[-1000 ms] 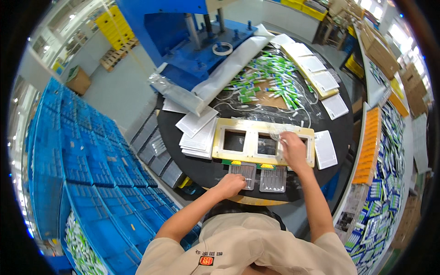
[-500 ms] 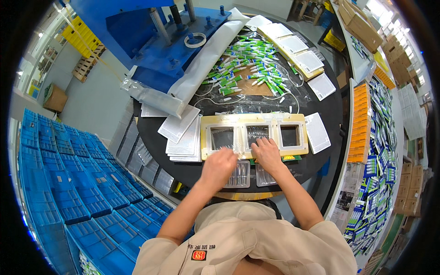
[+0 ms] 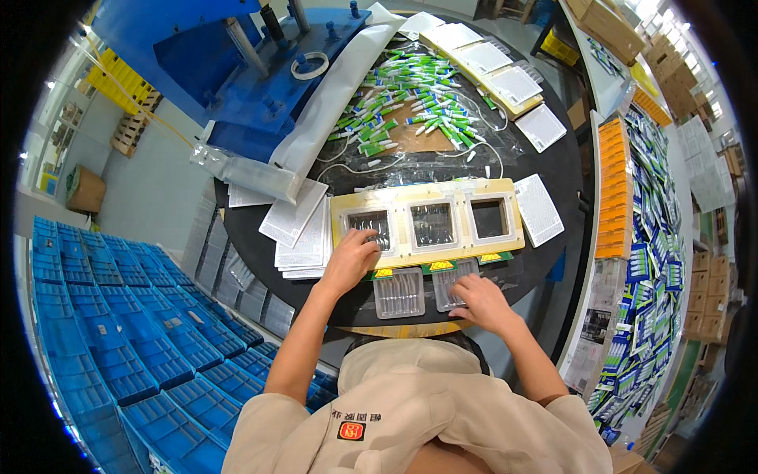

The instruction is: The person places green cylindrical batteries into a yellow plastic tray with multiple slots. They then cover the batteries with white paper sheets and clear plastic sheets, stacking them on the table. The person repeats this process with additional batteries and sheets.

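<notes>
In the head view, a yellow frame (image 3: 401, 229) lies across the centre. The left hand (image 3: 350, 259), fingers curled, is at its left window; I cannot tell whether it grips anything. The right hand (image 3: 483, 302) touches the right tray (image 3: 449, 287) just below the frame, its grip likewise unclear.

Tubes (image 3: 430, 101) heap above, cards (image 3: 304, 243) lie at left, and a blue press (image 3: 268, 103) crowds the upper left. Card print is too small to read; the shirt (image 3: 395, 395) bears a red badge (image 3: 351, 430). Black table (image 3: 545, 265) shows right of the trays, its edge curving below.
</notes>
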Motion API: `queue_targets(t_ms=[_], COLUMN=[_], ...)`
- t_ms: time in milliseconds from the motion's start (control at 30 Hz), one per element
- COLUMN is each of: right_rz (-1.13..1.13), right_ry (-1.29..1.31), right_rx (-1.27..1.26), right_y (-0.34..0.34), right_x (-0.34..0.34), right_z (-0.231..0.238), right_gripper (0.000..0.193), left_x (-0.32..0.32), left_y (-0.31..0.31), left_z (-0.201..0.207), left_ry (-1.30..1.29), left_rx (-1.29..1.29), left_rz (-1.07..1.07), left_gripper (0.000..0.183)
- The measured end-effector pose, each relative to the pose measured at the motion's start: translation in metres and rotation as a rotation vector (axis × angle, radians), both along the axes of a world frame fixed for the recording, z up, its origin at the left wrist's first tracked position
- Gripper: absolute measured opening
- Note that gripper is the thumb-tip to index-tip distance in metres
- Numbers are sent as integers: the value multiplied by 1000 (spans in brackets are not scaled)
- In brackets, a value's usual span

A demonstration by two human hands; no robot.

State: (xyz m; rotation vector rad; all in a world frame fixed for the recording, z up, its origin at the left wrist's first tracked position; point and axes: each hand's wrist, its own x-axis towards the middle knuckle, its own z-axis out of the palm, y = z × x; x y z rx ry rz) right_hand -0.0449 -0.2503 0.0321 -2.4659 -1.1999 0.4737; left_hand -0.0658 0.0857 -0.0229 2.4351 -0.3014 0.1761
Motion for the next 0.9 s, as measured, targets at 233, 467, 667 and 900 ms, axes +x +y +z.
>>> queue_targets(t_ms=[233, 467, 667, 900], right_rz=[86, 137, 316, 217], right_ry=[1, 356, -235, -223], right_rx=[-19, 28, 69, 379], right_y=[-18, -20, -11, -26], right_x=[-6, 26, 8, 2], right_z=[-48, -55, -60, -7], right_gripper=[26, 17, 13, 16], left_x=[2, 11, 37, -17], left_y=[-5, -91, -130, -114], left_z=[3, 8, -7, 12], left_ry=[101, -82, 146, -145], left_rx=[112, 340, 415, -58], left_rz=[1, -20, -7, 418], left_gripper=[23, 58, 61, 38])
